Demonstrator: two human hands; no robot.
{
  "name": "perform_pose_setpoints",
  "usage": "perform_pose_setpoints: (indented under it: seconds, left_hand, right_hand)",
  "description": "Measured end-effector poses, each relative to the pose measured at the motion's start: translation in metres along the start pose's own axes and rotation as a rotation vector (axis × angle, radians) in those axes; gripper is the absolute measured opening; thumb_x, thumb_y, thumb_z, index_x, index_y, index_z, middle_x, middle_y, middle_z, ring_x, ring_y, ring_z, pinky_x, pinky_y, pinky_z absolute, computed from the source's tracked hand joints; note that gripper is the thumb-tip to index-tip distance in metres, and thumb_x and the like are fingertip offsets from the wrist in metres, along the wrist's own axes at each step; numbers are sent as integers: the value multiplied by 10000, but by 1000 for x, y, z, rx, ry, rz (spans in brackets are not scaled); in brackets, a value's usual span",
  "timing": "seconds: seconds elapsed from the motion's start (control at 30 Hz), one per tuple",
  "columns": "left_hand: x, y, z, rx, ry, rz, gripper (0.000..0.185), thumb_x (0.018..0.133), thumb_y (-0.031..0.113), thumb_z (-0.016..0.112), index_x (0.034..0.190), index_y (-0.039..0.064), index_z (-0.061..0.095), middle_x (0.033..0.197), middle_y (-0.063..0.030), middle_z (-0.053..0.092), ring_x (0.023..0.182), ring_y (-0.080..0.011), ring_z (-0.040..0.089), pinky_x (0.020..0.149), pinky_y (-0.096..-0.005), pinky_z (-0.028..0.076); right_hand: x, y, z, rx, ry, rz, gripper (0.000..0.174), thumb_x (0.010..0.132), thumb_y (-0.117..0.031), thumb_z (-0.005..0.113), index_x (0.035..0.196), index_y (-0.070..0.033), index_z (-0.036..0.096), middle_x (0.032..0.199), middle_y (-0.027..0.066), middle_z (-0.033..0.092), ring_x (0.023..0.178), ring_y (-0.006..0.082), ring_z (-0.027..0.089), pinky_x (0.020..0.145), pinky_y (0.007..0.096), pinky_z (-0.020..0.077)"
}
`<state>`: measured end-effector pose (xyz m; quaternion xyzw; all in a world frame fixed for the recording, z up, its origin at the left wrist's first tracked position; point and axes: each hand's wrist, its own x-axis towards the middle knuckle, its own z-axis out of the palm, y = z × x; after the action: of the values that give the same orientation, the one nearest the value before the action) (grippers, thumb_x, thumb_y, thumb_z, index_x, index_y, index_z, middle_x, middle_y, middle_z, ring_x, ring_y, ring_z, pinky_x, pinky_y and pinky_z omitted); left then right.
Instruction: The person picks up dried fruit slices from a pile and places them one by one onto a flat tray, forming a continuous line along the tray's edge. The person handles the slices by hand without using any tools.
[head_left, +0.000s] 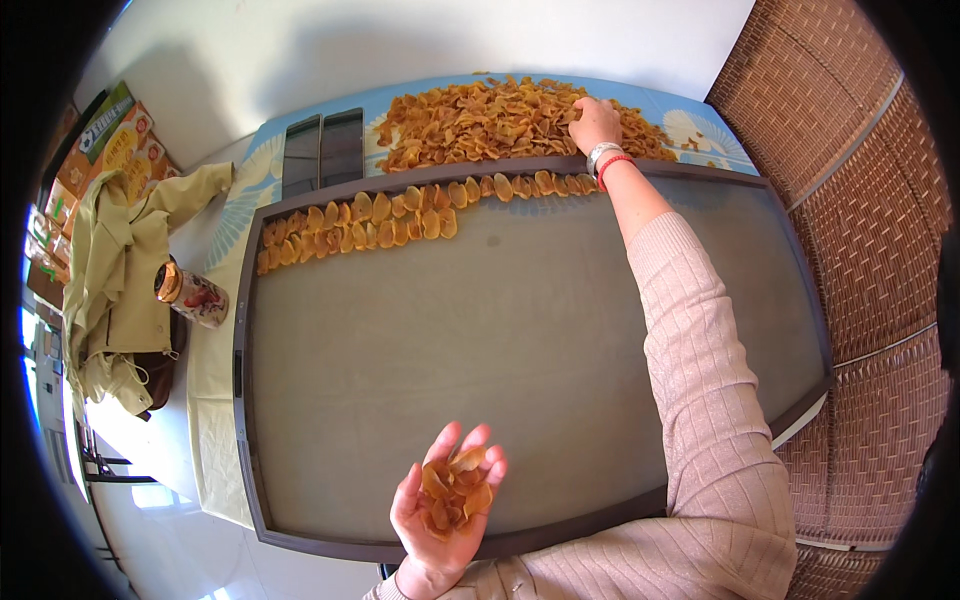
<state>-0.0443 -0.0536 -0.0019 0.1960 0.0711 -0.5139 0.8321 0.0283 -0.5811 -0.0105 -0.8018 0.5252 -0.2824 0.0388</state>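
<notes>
My left hand (442, 517) is turned palm up over the near edge of a dark-framed mesh screen (465, 360). Cupped in it is a small heap of thin, amber-brown dried slices (456, 491). My right hand (598, 124) reaches across to a large pile of the same slices (480, 124) behind the screen. Its fingers are bent down at the pile, and whether they grip a slice is hidden. On the mesh, slices lie in two rows along the far side: a longer back row (360, 206) and a shorter front row (386, 234) at the left.
Two dark, flat glassy panels (322, 150) lie left of the pile on a blue patterned cover (262, 161). A patterned jar (199, 296) and a light green jacket (124, 270) are at the left, near printed cartons (124, 150). A woven folding screen (877, 247) stands close at the right.
</notes>
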Motion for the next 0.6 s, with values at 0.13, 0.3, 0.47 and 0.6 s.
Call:
perform_pose_setpoints:
  seconds: [0.13, 0.3, 0.47, 0.6]
  left_hand:
    - [1, 0, -4, 4, -25, -4, 504, 986, 379, 484, 1388, 80, 543, 1377, -166, 553, 1155, -304, 576, 1047, -428, 420]
    - [1, 0, -3, -2, -12, -3, 491, 981, 367, 505, 1373, 76, 554, 1348, -166, 571, 1112, -296, 591, 1019, -416, 443]
    - [3, 1, -13, 16, -81, -24, 551, 987, 420, 457, 1416, 79, 518, 1410, -179, 549, 1239, -322, 560, 1124, -468, 357]
    - [2, 1, -14, 14, -86, -18, 560, 986, 421, 458, 1423, 74, 506, 1419, -183, 539, 1238, -324, 560, 1131, -473, 349]
  right_hand:
    - [9, 6, 12, -25, 5, -40, 308, 852, -107, 689, 1154, -167, 700, 1241, 120, 602, 1182, 325, 565, 1007, 454, 495]
    - [21, 14, 20, 166, -24, -208, 250, 825, -74, 721, 1066, -141, 720, 1150, 126, 631, 1115, 328, 587, 966, 456, 510]
    - [25, 21, 23, 226, 16, -235, 250, 814, -87, 751, 1056, -130, 707, 1100, 124, 630, 1045, 326, 612, 911, 443, 525]
    - [9, 10, 17, 207, 23, -283, 262, 801, -89, 777, 1046, -109, 688, 1054, 128, 637, 1022, 327, 621, 882, 437, 527]
